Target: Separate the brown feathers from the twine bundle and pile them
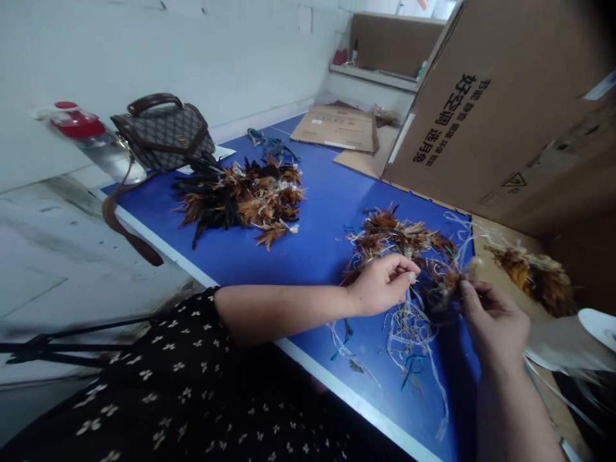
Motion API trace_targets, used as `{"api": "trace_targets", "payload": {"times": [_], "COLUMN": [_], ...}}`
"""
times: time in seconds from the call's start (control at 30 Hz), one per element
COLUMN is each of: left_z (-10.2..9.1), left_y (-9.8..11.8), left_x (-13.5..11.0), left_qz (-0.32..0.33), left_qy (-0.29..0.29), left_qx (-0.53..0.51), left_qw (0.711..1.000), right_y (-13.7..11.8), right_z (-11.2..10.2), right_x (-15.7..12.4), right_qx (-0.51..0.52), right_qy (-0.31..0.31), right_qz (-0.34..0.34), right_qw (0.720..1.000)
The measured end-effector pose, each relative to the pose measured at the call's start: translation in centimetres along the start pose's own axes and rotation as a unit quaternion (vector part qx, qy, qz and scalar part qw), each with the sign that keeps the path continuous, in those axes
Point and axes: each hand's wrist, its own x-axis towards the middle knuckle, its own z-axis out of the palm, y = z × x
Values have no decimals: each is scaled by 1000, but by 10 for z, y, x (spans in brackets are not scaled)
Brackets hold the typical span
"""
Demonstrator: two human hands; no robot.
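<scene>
A small bunch of brown feathers [448,283], blurred at the edges, sits between a worker's two hands, its long axis seeming to run from the right fingertips toward the left hand. The right hand [495,324] is nearer, thumb and fingers closed on the bunch's right end; the left hand [385,285], just beyond the other end, has thumb and forefinger pinched together, though whether they grip a strand cannot be told. A feather heap [385,228] lies just past the left hand, with tangled pale and teal strings [409,333] spread below. All rest on a blue counter [327,192] edged in white. A larger, darker feather pile [255,199] occupies its far left, near a patterned handbag [166,138] and a red-capped bottle [96,141] by the pale wall [192,51]. Cardboard sheets [337,127] lie at the far end, and a printed cardboard panel [505,115] stands along the right side.
</scene>
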Motion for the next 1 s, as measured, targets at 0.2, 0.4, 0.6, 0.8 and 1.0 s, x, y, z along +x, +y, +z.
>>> {"api": "trace_targets", "payload": {"times": [0.2,0.4,0.6,0.8,1.0], "left_z": [-4,-27,-23,-21,-20], "left_y": [-29,-43,-52,-47,-42], "left_x": [20,29,24,22,18], "left_qz": [-22,132,80,77,73], "left_qy": [61,90,17,9,1], "left_qx": [5,51,42,20,-4], "left_qw": [998,986,996,997,997], "right_y": [-46,-56,-57,-65,-71], "right_z": [34,44,43,39,39], "right_x": [-19,-19,-26,-25,-23], "right_qx": [101,17,-117,-191,-176], "right_qy": [10,-13,-9,-32,-31], "right_qz": [46,-138,-226,-276,-320], "right_qw": [994,990,967,941,930]}}
